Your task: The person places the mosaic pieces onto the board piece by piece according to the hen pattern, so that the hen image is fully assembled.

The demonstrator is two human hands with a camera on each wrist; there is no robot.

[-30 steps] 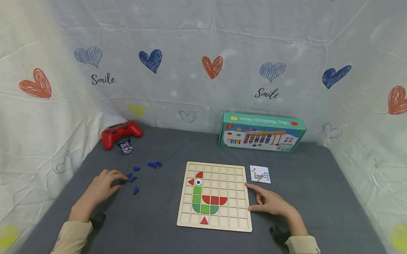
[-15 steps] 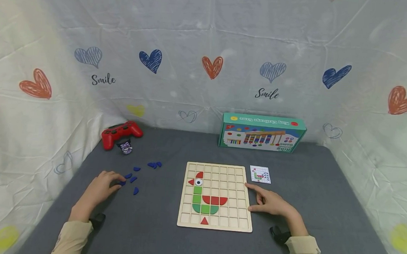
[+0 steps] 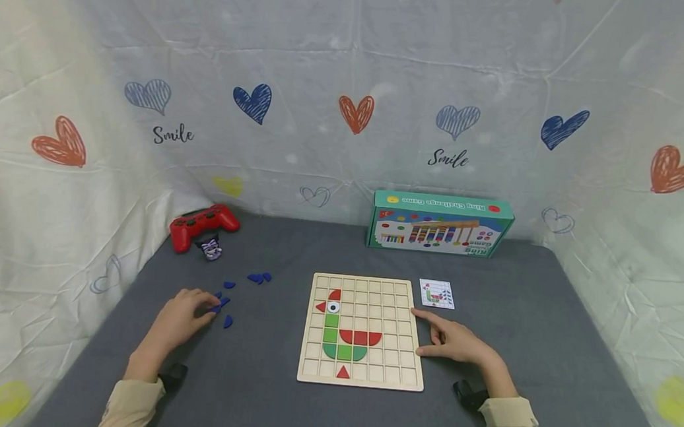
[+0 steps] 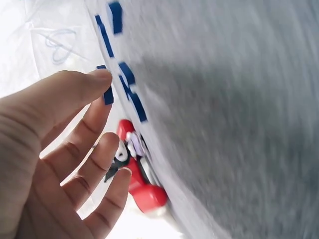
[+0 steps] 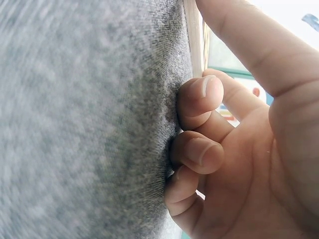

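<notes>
In the left wrist view my left hand (image 4: 75,134) pinches a small flat blue piece (image 4: 108,94) between thumb and index finger, just over the cloth. Several more blue rounded pieces (image 3: 228,322) lie around that hand. A square wooden grid board (image 3: 387,369) lies to the right of them, bearing a bird-like figure: an eye tile (image 3: 333,307), green squares (image 3: 331,335), a red row (image 3: 360,338) and a red triangle (image 3: 343,372) at the bottom. My right hand (image 3: 460,344) rests at the board's right edge, index fingertip and thumb touching it, the other fingers curled under.
A small pattern card (image 3: 436,293) lies by the board's upper right corner. Behind it stands a green game box (image 3: 441,224). At the back left are a red game controller (image 3: 204,227) and a small purple figure (image 3: 211,249). Patterned white sheets enclose the grey table.
My left hand has picked up one blue piece and moved slightly right with it, toward the other blue pieces. The right hand and board have stayed put.
</notes>
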